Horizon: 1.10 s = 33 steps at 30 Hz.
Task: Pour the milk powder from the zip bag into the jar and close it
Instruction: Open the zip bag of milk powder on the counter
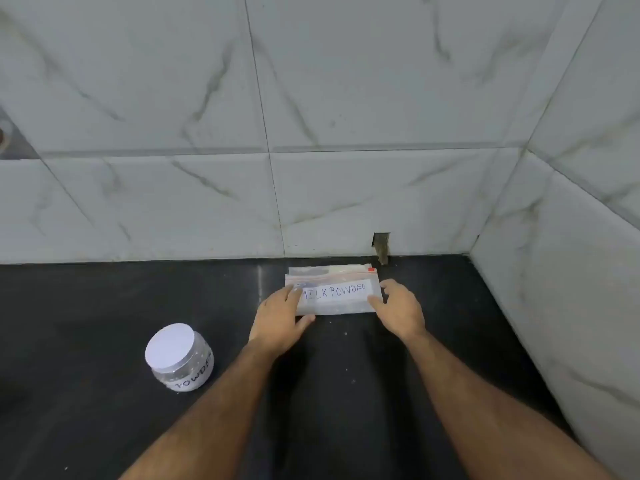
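A clear zip bag (pixel 334 289) labelled "MILK POWDER" lies flat on the black counter near the back wall, its red zip strip along the far edge. My left hand (pixel 282 318) rests on the bag's left end, fingers over the label and thumb under the near edge. At the bag's right end my right hand (pixel 398 311) touches the edge with spread fingers. A small clear jar (pixel 180 358) with a white lid on it and a label reading "POWDER" stands upright on the counter to the left, apart from both hands.
The black counter (pixel 86 306) runs left to right and meets white marble-pattern tiled walls at the back and on the right. A small chipped hole (pixel 381 245) shows in the back wall just behind the bag.
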Each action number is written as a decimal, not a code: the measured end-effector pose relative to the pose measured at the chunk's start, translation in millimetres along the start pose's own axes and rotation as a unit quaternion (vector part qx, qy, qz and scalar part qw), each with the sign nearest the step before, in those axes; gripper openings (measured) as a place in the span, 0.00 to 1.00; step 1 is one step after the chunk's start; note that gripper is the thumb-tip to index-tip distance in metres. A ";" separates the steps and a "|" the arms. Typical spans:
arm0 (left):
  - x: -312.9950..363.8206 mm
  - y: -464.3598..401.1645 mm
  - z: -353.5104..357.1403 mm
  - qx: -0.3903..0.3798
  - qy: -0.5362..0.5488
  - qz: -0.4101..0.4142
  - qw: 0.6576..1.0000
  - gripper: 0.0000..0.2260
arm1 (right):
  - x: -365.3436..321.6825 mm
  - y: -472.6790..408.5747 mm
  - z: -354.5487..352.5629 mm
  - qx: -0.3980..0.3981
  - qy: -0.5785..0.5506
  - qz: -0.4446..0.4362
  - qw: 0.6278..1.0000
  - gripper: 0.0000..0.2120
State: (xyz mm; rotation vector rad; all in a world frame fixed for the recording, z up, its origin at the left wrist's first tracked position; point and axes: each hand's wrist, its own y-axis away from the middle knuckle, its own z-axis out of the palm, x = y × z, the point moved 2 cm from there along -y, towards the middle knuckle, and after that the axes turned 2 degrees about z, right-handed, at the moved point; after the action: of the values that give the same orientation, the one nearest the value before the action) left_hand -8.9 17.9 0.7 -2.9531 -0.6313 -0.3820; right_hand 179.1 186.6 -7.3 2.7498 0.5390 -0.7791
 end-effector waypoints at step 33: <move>-20.8 -31.0 -63.6 0.165 0.419 -0.249 0.857 0.09 | -37.2 -15.8 -65.3 0.049 -0.308 0.061 0.948 0.11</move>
State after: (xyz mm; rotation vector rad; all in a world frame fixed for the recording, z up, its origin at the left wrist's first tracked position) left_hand -54.3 28.7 57.9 -1.9493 -1.1378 -1.3320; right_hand 173.1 211.1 65.3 2.3881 0.1995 -1.5722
